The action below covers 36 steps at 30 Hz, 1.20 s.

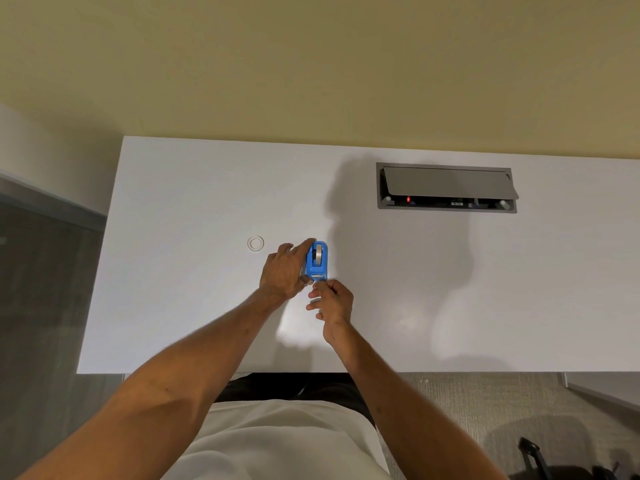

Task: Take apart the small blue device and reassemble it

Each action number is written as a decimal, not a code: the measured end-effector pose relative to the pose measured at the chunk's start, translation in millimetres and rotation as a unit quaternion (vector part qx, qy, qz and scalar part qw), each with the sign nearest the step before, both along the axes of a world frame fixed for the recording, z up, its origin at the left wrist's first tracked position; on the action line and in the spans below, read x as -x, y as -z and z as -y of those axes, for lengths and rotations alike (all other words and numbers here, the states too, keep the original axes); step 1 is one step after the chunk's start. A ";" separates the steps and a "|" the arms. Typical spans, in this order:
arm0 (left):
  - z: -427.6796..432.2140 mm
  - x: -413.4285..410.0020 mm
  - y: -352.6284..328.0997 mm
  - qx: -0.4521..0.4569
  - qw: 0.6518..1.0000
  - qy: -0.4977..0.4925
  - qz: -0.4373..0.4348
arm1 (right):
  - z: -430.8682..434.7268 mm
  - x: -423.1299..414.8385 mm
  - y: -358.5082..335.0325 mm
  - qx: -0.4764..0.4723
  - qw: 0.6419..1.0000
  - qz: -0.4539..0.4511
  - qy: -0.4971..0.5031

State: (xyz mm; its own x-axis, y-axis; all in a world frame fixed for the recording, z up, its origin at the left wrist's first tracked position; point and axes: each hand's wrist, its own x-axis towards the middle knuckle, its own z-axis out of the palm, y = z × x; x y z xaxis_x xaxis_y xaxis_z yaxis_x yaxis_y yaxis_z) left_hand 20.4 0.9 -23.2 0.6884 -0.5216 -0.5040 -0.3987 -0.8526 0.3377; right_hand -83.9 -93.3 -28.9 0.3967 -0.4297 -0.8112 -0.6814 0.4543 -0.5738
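Note:
A small blue tape dispenser (318, 260) stands on the white desk (194, 202), with a grey roll showing in its top slot. My left hand (284, 270) wraps its left side, fingers reaching over the far end. My right hand (330, 301) sits just below the dispenser's near end, thumb and forefinger pinched on the thin strip of tape at the cutter.
A small clear ring (255, 243) lies on the desk left of the dispenser. A grey cable hatch (446, 188) with its lid tilted open is set into the desk at the back right. The desk's near edge runs just above my lap.

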 end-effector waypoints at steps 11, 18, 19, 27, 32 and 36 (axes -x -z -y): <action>-2.5 -2.2 2.5 -0.002 1.000 0.007 0.000 | -1.5 -1.0 10.2 0.028 1.000 -0.008 -0.008; -1.9 -1.9 4.1 0.001 1.000 0.002 -0.008 | -0.5 -8.1 8.3 0.076 0.996 -0.003 -0.046; -1.8 -2.0 4.7 0.002 1.000 0.002 -0.006 | -1.0 -8.4 9.0 0.090 0.994 -0.006 -0.057; -2.9 -0.3 8.1 0.014 1.000 -0.001 -0.016 | 0.6 0.0 4.0 0.304 0.910 -0.101 -0.262; -1.7 1.8 4.0 0.007 1.000 -0.004 -0.023 | 9.7 -1.0 -1.6 0.421 0.800 -0.129 -0.409; -0.5 2.2 1.5 0.009 0.999 -0.014 -0.031 | 14.1 -2.7 -4.7 0.442 0.762 -0.119 -0.458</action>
